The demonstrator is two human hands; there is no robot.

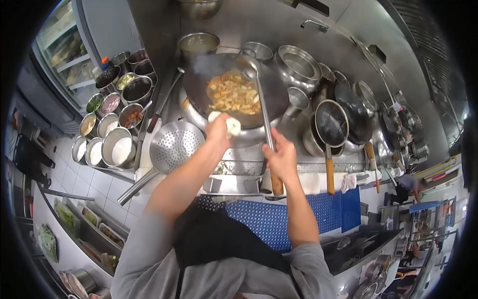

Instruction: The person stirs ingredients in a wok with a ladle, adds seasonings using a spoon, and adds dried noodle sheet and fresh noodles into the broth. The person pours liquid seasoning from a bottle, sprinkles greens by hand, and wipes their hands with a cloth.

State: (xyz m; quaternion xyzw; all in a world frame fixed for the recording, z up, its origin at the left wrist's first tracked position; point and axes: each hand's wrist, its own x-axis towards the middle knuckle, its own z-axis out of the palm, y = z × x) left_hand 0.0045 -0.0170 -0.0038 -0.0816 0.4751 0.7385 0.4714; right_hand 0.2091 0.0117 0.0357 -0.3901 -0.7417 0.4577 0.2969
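Observation:
My left hand (217,132) is closed around a folded white cloth (232,126) at the near rim of a large dark wok (199,79). Sliced, yellowish-brown food (234,93) lies in the wok, and light steam hangs over its left side. In my right hand (282,155) is the long metal handle of a ladle (262,99) with a wooden end. The ladle's round bowl rests at the far side of the wok, beyond the food. Whether the cloth touches the rim is hard to make out.
A perforated strainer (177,147) lies left of the wok. Farther left stand several metal pots of ingredients (118,148). Pans and bowls crowd the right, including a wooden-handled skimmer (331,122). Another person (409,187) is at the far right.

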